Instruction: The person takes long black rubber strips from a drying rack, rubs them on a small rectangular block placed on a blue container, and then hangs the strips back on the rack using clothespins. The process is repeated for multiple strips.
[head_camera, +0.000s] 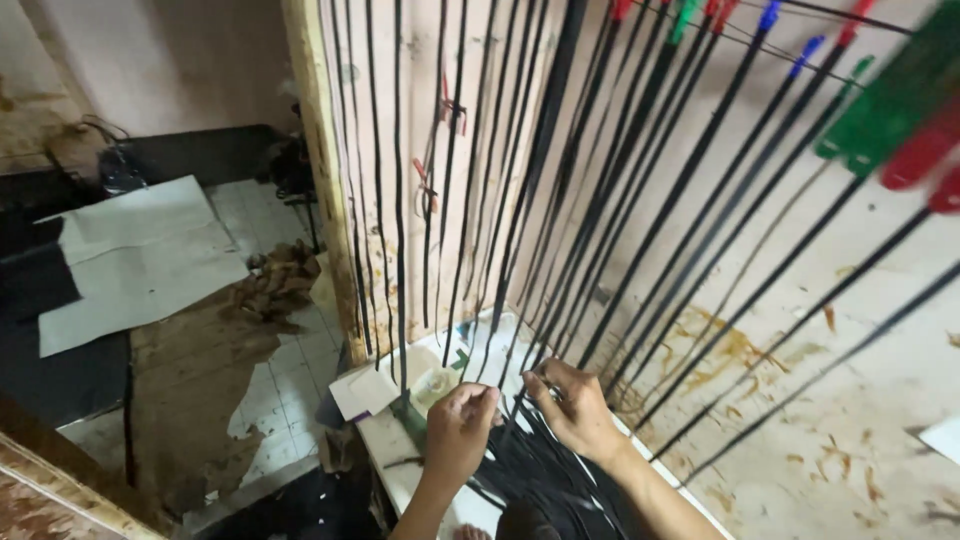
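The long thin black hanging strips (600, 200) run out past the top edge, so their fastening is unseen; their lower ends vanish into a dark heap behind the left hand (458, 428) and right hand (578, 408). The green and red plastic clips (900, 110) at upper right are blurred and cropped

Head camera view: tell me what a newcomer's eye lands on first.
Long thin black strips hang in rows down the stained pale board, several clipped at the top right by red, green and blue plastic pegs. At bottom centre, the left hand and right hand pinch strip ends above a heap of loose black strips.
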